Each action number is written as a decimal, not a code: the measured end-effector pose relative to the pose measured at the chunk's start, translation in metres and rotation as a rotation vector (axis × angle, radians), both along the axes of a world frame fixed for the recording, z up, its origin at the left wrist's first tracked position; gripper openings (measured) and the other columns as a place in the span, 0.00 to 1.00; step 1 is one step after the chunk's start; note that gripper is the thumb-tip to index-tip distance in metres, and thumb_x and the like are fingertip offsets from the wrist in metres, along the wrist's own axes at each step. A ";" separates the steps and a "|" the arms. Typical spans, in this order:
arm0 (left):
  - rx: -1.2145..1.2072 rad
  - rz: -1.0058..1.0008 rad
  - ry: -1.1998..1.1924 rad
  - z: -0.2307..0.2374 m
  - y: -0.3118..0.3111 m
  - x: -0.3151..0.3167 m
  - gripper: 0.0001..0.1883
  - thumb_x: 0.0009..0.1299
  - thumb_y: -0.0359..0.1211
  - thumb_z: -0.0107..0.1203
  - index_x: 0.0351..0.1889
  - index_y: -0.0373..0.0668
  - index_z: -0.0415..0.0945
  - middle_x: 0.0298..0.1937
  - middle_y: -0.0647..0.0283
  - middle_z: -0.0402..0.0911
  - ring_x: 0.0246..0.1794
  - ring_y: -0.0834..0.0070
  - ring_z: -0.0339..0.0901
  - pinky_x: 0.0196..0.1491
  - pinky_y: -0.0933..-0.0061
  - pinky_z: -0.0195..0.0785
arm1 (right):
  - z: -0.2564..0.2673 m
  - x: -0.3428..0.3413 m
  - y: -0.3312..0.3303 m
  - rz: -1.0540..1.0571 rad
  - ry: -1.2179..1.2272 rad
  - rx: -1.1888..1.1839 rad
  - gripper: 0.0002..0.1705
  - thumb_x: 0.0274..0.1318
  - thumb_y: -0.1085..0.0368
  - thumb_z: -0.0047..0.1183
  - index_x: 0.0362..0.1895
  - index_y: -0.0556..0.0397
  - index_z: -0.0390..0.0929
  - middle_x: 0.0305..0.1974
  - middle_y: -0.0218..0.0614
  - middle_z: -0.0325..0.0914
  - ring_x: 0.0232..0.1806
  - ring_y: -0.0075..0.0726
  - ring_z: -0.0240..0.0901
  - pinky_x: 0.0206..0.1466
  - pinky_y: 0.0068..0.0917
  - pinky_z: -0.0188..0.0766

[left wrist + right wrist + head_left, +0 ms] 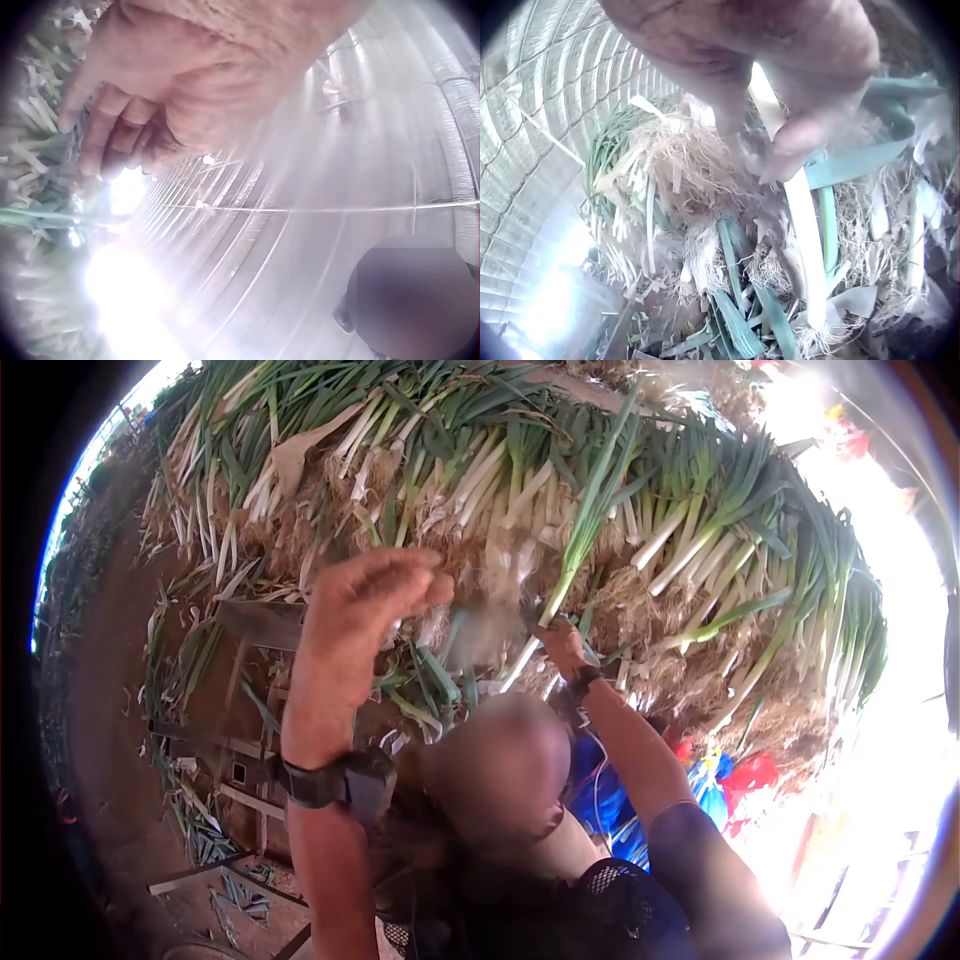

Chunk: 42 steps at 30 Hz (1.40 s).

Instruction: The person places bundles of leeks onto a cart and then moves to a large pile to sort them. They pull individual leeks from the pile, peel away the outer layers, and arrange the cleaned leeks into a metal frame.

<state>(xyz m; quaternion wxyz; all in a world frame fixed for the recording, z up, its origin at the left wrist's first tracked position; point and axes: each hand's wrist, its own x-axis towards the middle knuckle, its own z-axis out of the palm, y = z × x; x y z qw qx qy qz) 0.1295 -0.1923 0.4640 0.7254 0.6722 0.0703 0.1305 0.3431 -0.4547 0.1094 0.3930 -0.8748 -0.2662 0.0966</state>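
Observation:
My right hand (pixel 565 647) grips a leek (pixel 577 555) by its pale stalk, with its green leaves slanting up and away over the pile. The right wrist view shows the white stalk (pixel 806 251) passing between thumb and fingers, its roots (pixel 821 337) hanging at the lower end. My left hand (pixel 375 592) is raised to the left of that leek, fingers loosely bent. Nothing shows between the left fingers (pixel 112 142) in the left wrist view. Behind both hands lies a long heap of leeks (pixel 480 470), with shaggy roots facing me.
At the left stands a wooden frame (pixel 245 800) over bare soil with scattered leaf scraps. Blue plastic (pixel 600 800) and red plastic (pixel 750 775) lie beside my right arm. A ribbed translucent sheet (pixel 300 247) arches overhead. Strong glare covers the right side.

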 end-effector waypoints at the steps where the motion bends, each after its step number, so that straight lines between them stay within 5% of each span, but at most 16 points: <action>1: -0.030 0.005 0.028 -0.005 0.001 0.001 0.15 0.70 0.32 0.59 0.50 0.31 0.79 0.43 0.53 0.86 0.44 0.67 0.85 0.57 0.65 0.76 | -0.002 0.000 0.013 -0.136 0.040 0.053 0.22 0.54 0.57 0.65 0.49 0.57 0.82 0.31 0.33 0.83 0.29 0.26 0.80 0.29 0.24 0.74; 2: -0.056 0.015 0.061 -0.009 0.004 0.002 0.14 0.70 0.31 0.59 0.50 0.32 0.80 0.43 0.53 0.86 0.44 0.67 0.85 0.56 0.66 0.75 | -0.001 0.001 0.021 -0.126 0.048 0.056 0.22 0.54 0.57 0.65 0.49 0.57 0.82 0.31 0.33 0.83 0.29 0.26 0.80 0.29 0.24 0.74; 4: -0.090 0.010 0.074 -0.014 0.010 0.005 0.14 0.71 0.31 0.59 0.51 0.32 0.79 0.42 0.53 0.86 0.44 0.68 0.85 0.57 0.66 0.75 | 0.050 -0.010 0.035 -0.422 0.485 0.231 0.19 0.51 0.57 0.67 0.43 0.58 0.84 0.23 0.32 0.82 0.21 0.25 0.78 0.27 0.24 0.73; 8: -0.071 0.010 0.088 -0.016 0.013 0.011 0.14 0.71 0.30 0.59 0.51 0.32 0.80 0.41 0.55 0.86 0.45 0.69 0.84 0.56 0.68 0.75 | 0.102 -0.027 0.037 -0.321 0.503 0.437 0.13 0.55 0.60 0.64 0.35 0.59 0.84 0.24 0.31 0.80 0.22 0.22 0.74 0.27 0.21 0.69; 11: -0.121 -0.034 0.004 -0.019 0.013 0.015 0.14 0.71 0.30 0.59 0.51 0.31 0.79 0.42 0.55 0.86 0.44 0.70 0.84 0.56 0.68 0.75 | 0.144 -0.034 0.026 -0.285 0.512 0.395 0.14 0.58 0.60 0.61 0.39 0.59 0.83 0.30 0.31 0.82 0.26 0.21 0.74 0.30 0.20 0.71; 20: -0.117 -0.082 -0.017 -0.039 0.008 0.037 0.13 0.71 0.27 0.58 0.51 0.30 0.79 0.40 0.54 0.86 0.42 0.69 0.85 0.51 0.69 0.78 | 0.248 -0.054 0.009 -0.239 0.314 0.320 0.14 0.60 0.59 0.58 0.38 0.57 0.82 0.27 0.28 0.78 0.26 0.20 0.71 0.30 0.21 0.68; 27: -0.031 -0.025 0.034 -0.021 -0.002 0.028 0.14 0.72 0.28 0.57 0.51 0.28 0.78 0.42 0.54 0.85 0.44 0.72 0.84 0.55 0.74 0.73 | 0.310 0.030 0.056 -0.264 0.131 0.429 0.14 0.60 0.58 0.59 0.29 0.55 0.79 0.25 0.29 0.76 0.25 0.24 0.72 0.30 0.21 0.69; 31: -0.043 -0.069 0.073 -0.023 -0.008 0.041 0.13 0.71 0.27 0.58 0.51 0.28 0.78 0.43 0.53 0.85 0.46 0.71 0.83 0.54 0.75 0.74 | 0.257 0.080 0.079 -0.290 0.394 0.869 0.17 0.59 0.56 0.61 0.41 0.58 0.83 0.42 0.38 0.83 0.42 0.30 0.80 0.43 0.25 0.77; 33: -0.105 -0.087 0.084 -0.020 -0.009 0.045 0.13 0.71 0.26 0.58 0.51 0.27 0.77 0.43 0.53 0.85 0.48 0.71 0.83 0.53 0.76 0.74 | 0.188 0.104 0.077 -0.347 -0.056 0.310 0.18 0.60 0.58 0.60 0.49 0.57 0.83 0.51 0.40 0.82 0.49 0.32 0.80 0.48 0.29 0.78; 36: -0.057 -0.086 0.099 -0.031 -0.009 0.055 0.13 0.72 0.27 0.57 0.51 0.30 0.78 0.42 0.55 0.86 0.45 0.72 0.83 0.54 0.73 0.73 | 0.191 0.086 0.041 -0.360 -0.068 0.050 0.16 0.62 0.61 0.56 0.48 0.56 0.83 0.49 0.41 0.84 0.44 0.33 0.82 0.46 0.31 0.80; 38: -0.050 -0.096 0.156 -0.035 -0.010 0.066 0.13 0.72 0.27 0.58 0.52 0.30 0.78 0.42 0.55 0.86 0.46 0.72 0.83 0.55 0.73 0.74 | 0.202 0.090 0.021 -0.545 -0.081 -0.007 0.13 0.64 0.63 0.52 0.47 0.52 0.85 0.43 0.40 0.86 0.37 0.35 0.84 0.42 0.31 0.81; 40: -0.024 -0.112 0.178 -0.037 -0.014 0.077 0.13 0.72 0.27 0.57 0.52 0.30 0.77 0.43 0.55 0.86 0.47 0.72 0.83 0.56 0.73 0.73 | 0.177 0.125 -0.021 -0.649 -0.043 0.221 0.12 0.63 0.62 0.52 0.44 0.49 0.86 0.36 0.39 0.86 0.30 0.35 0.84 0.37 0.29 0.80; 42: -0.025 -0.129 0.201 -0.047 -0.021 0.089 0.13 0.73 0.27 0.57 0.52 0.30 0.77 0.44 0.54 0.86 0.47 0.72 0.83 0.55 0.74 0.74 | 0.181 0.153 -0.047 -0.677 -0.104 0.108 0.14 0.61 0.57 0.53 0.43 0.47 0.86 0.37 0.43 0.85 0.35 0.44 0.83 0.40 0.35 0.79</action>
